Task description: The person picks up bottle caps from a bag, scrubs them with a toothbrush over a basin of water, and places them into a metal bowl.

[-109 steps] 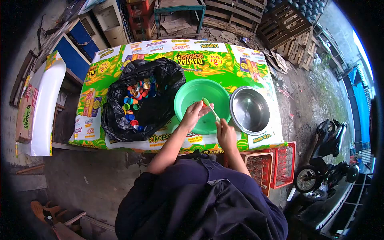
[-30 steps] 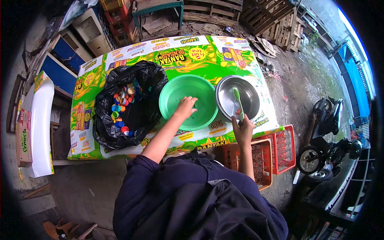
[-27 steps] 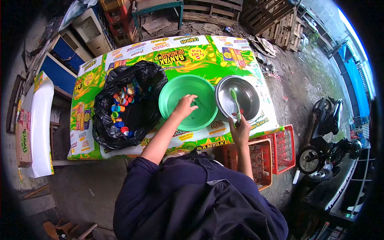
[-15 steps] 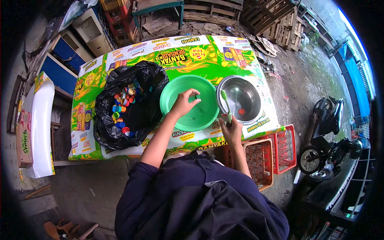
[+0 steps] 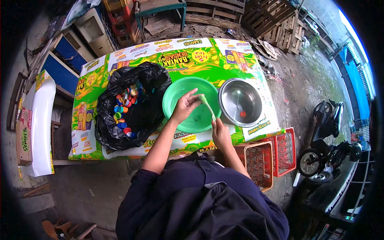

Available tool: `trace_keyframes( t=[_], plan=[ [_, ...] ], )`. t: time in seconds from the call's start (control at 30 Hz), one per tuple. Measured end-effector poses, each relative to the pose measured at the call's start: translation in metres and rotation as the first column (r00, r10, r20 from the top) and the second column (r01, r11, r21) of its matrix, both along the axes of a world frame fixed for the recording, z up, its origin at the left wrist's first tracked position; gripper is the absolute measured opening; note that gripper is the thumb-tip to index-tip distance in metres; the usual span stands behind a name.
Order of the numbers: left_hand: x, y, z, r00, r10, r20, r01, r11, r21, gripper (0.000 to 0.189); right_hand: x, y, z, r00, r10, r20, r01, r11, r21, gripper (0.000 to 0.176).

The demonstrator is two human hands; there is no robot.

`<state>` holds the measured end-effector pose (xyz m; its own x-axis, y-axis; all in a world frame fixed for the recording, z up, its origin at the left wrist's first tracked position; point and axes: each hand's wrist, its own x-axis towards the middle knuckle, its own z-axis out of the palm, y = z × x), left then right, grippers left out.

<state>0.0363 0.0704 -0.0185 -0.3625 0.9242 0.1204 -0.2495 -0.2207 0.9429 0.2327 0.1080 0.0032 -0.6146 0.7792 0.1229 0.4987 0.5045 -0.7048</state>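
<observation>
My right hand [image 5: 221, 131] grips the handle end of a green toothbrush [image 5: 208, 105], with its head up against the fingertips of my left hand [image 5: 185, 106]. Those left fingers pinch a small green bottle cap, now mostly hidden by the fingers and the brush head. Both meet above a green plastic basin [image 5: 191, 127] that holds some water. To its right stands a steel bowl [image 5: 256, 96] with one orange bottle cap [image 5: 243, 114] in it. On the left, a black plastic bag [image 5: 110, 96] lies open, with many coloured bottle caps [image 5: 125, 102] inside.
A bright printed sheet [image 5: 188, 66] covers the table. Bottle crates [image 5: 260, 168] stand by its near right edge. Wooden pallets [image 5: 276, 24] and a teal-framed table [image 5: 160, 7] are behind. A motorcycle [image 5: 326, 140] is parked at the right; a white curved panel [image 5: 43, 128] stands left.
My right hand has moved left and tilted the toothbrush, bringing its head from over the steel bowl to my left fingertips. My left hand stays over the basin.
</observation>
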Motion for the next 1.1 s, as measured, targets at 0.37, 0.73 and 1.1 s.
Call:
trace_keyframes(
  t=[0.37,0.73,1.1],
  plan=[
    [-0.002,-0.012,-0.008,0.995,0.050,-0.086,-0.052,0.999,-0.016,0.068,-0.010,0.007,0.008,0.990,-0.048,0.130,0.030,0.990,0.138,0.021],
    [-0.002,-0.015,-0.002,0.985,0.158,-0.064,-0.151,0.983,0.101,0.062,-0.004,-0.014,-0.010,0.996,-0.021,0.089,0.014,0.997,0.077,0.020],
    [0.001,-0.014,-0.005,0.969,0.169,-0.179,-0.157,0.984,0.079,0.062,-0.010,-0.010,0.003,0.987,-0.006,0.158,-0.020,0.987,0.159,0.020]
  ],
)
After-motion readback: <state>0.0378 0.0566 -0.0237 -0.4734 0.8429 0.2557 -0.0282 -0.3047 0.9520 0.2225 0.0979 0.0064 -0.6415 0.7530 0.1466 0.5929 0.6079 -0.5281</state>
